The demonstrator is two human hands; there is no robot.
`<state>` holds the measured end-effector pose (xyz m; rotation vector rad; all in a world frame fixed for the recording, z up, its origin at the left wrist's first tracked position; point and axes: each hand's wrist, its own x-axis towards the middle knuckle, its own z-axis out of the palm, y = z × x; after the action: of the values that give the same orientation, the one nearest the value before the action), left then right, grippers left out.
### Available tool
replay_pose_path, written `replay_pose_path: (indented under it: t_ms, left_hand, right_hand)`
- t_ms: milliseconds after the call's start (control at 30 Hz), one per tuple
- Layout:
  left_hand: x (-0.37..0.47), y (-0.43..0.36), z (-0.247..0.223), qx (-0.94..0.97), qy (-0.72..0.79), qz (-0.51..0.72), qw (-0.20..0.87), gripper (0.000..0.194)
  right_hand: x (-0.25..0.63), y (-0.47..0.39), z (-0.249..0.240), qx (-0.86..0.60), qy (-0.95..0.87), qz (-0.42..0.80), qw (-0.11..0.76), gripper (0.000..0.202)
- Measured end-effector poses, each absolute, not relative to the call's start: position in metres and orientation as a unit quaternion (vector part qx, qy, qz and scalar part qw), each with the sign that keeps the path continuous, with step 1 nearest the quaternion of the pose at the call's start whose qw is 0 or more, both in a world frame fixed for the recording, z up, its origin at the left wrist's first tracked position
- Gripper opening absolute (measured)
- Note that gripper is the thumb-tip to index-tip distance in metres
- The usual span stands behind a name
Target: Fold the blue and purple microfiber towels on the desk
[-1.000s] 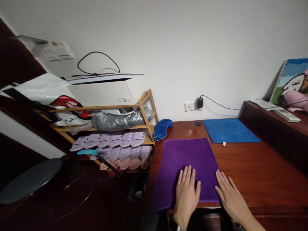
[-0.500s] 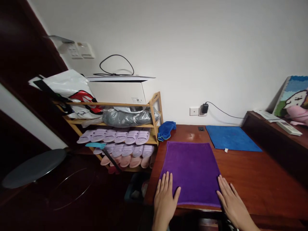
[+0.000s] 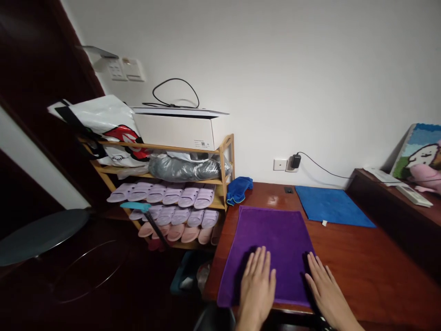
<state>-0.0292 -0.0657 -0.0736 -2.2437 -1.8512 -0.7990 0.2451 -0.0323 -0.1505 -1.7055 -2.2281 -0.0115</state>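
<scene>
A purple cloth [image 3: 272, 239] lies spread flat on the reddish-brown wooden table [image 3: 372, 271], reaching its front edge. My left hand [image 3: 257, 285] is over the cloth's lower left part, fingers stretched forward, palm down. At the cloth's right edge is my right hand [image 3: 324, 282], also palm down with fingers extended. Neither hand grips anything; whether the palms press on the cloth or hover just above it I cannot tell. Behind and to the right lies a flat blue cloth [image 3: 334, 204] with a small white tag. A crumpled blue cloth [image 3: 239, 190] sits at the table's back left corner.
Left of the table stands a wooden rack [image 3: 223, 174] with rows of slippers [image 3: 177, 195], a white box [image 3: 175, 131] and a printed bag [image 3: 110, 124]. A black plug adapter [image 3: 295, 161] is in the wall. A round stool [image 3: 41, 234] stands at far left.
My left hand has moved right, from the cloth's left edge onto its surface. The cloth's lower left corner now extends further left and forward. My right hand has barely shifted.
</scene>
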Motion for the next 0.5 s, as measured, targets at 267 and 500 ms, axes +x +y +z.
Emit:
replay_pose_path:
  t_ms: [267,500]
  left_hand:
    - [0.084,-0.041,-0.083,-0.814,-0.519,-0.258,-0.049,0.056]
    - [-0.004,-0.055,-0.099,-0.744,-0.633,-0.212,0.026,0.057]
  right_hand:
    - [0.241,-0.032,-0.174,-0.617,-0.768,-0.064,0.161,0.065]
    - [0.236,-0.034,-0.156,-0.643,-0.750,-0.022,0.152,0.072]
